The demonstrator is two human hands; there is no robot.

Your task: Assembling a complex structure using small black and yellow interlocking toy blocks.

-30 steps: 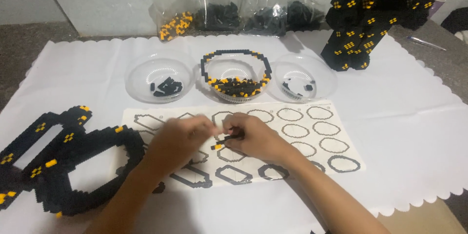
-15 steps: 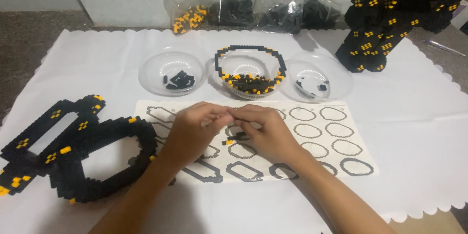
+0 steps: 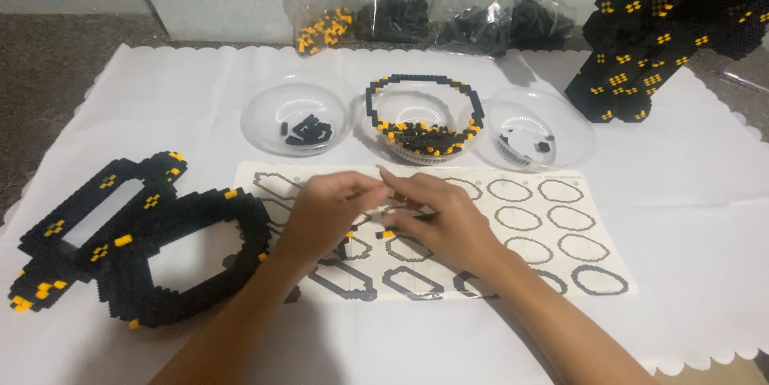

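Note:
My left hand and my right hand meet over a white sheet printed with ring outlines. Their fingertips pinch a small piece of black and yellow blocks between them, just above the sheet. Most of the piece is hidden by the fingers. Behind the hands stand three clear bowls: the left bowl holds a few black blocks, the middle bowl holds black and yellow blocks with a block ring leaning on it, and the right bowl holds a few pieces.
Two large black block frames with yellow spots lie on the white cloth at the left. A tall black and yellow block build stands at the back right. Clear bags of blocks lie along the back edge.
The camera view has shifted slightly. Both hands stay together over the sheet, working the small piece; the rest has not moved.

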